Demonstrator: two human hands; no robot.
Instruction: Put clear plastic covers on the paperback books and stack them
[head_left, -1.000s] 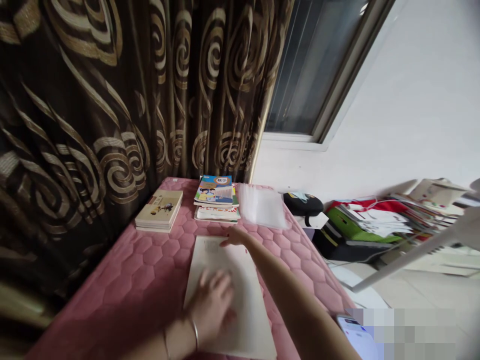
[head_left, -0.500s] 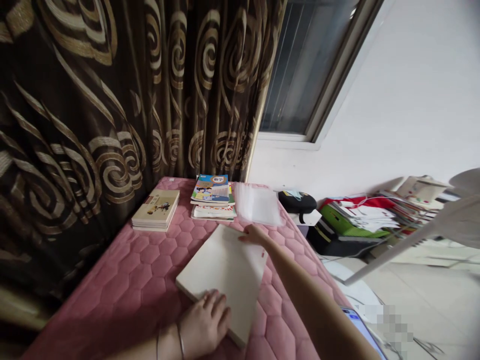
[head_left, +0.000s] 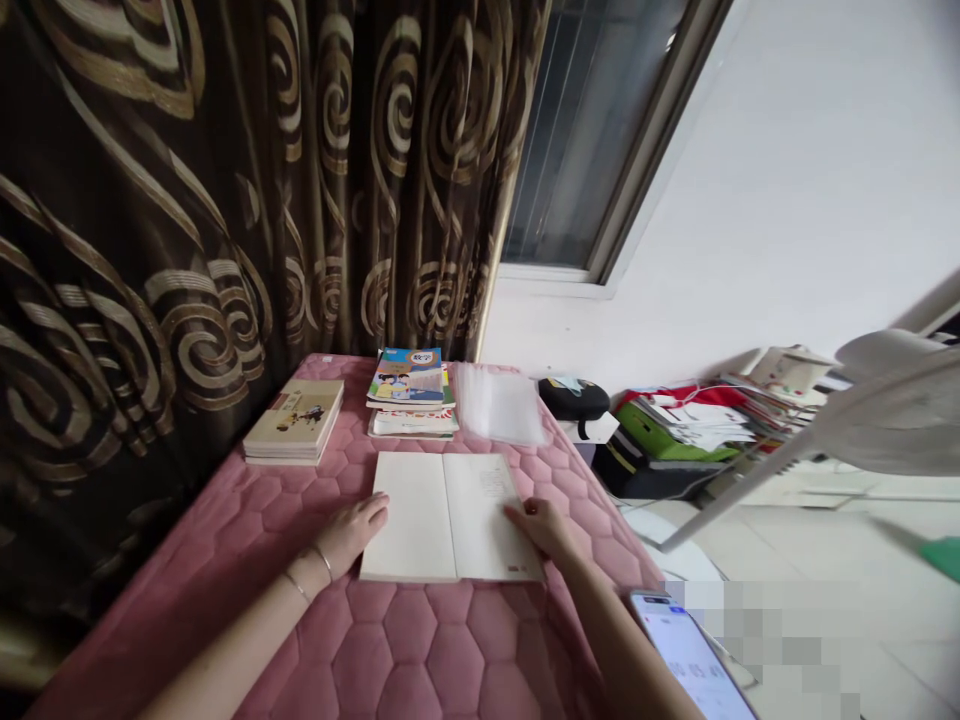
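An open book (head_left: 409, 520) with nearly blank cream pages lies on the pink quilted mattress (head_left: 435, 640) in front of me. Faint print shows on its right-hand page. My left hand (head_left: 354, 530), with thin bracelets at the wrist, grips the book's left edge, fingers on the page. At the opposite edge my right hand (head_left: 547, 528) holds the right side, fingertips on the page and the rest curled at the border. The undersides of both grips are hidden.
Behind the book stand a stack of tan books (head_left: 296, 420), a pile of colourful textbooks (head_left: 410, 385) and clear plastic covers (head_left: 506, 405). A phone (head_left: 686, 650) lies by the mattress's right edge. Beyond are a black case (head_left: 576, 400) and a white fan (head_left: 885, 400).
The book has turned from a slant to square with me and now lies open at two pages. My left hand moved up to its left edge, my right hand down along its right edge.
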